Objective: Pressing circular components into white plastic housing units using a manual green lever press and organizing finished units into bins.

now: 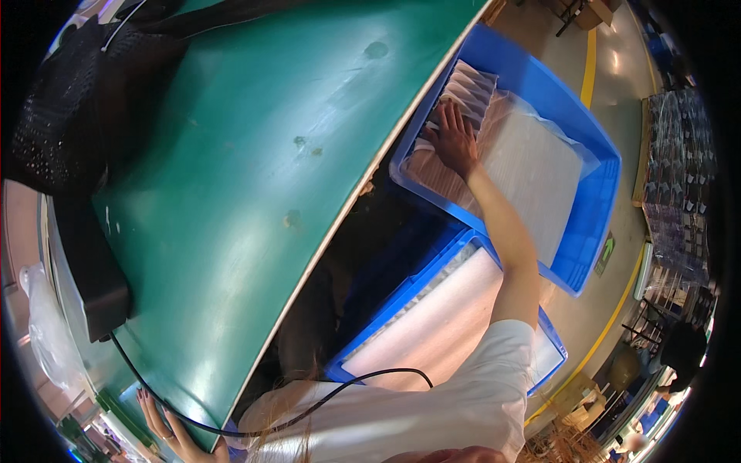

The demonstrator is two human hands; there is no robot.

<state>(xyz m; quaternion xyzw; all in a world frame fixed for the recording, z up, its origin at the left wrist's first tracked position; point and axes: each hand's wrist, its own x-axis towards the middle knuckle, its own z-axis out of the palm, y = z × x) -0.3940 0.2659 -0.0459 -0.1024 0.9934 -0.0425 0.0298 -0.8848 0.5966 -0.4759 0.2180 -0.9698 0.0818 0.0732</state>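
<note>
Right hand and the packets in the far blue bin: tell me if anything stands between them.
Nothing visible does. The right hand lies flat on the stacked clear packets at the near end of the blue bin, already touching them. The left hand rests apart, on the green table edge by the black cable.

**Layout: table left, two bins right**

Table (255, 177) fills left and centre of the frame. Box-shaped device (96, 270) sits on its left edge, cable (255, 428) running from it toward lower centre. Upper bin (594, 147) lies at upper right, beside the table edge; right hand (454, 139) rests on the packets (471, 89) in it. Lower bin (401, 297) sits below it, centre-right. Left hand (174, 432) touches the table edge at lower left.
</note>
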